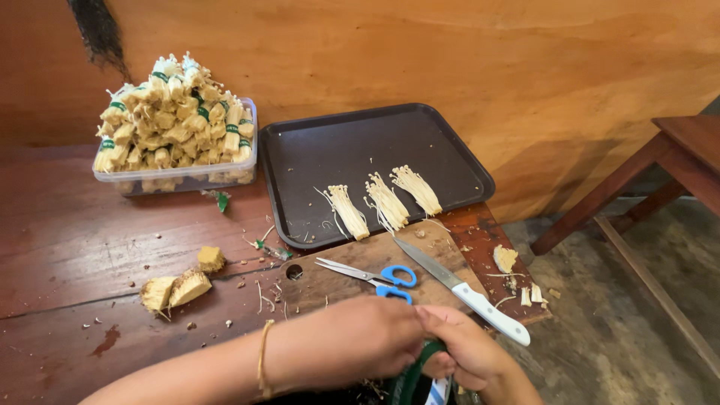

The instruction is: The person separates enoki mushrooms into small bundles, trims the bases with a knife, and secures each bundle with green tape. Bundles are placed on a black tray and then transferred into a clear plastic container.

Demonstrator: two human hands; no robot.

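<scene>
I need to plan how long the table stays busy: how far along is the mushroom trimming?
Done: three trimmed mushroom bundles lie on the dark tray, and cut root ends sit on the table. In hand: the left hand and right hand work at a green-printed wrapper at the near edge. Left: the clear tub is heaped with banded bundles. Early stage.

Orange-brown wall (525, 67), rough grey floor (637, 330), dark wooden bench (694, 146) at right.

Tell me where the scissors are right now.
The scissors lie on the wooden cutting board, just left of the knife and beyond the left hand, blue handles toward the person.
</scene>
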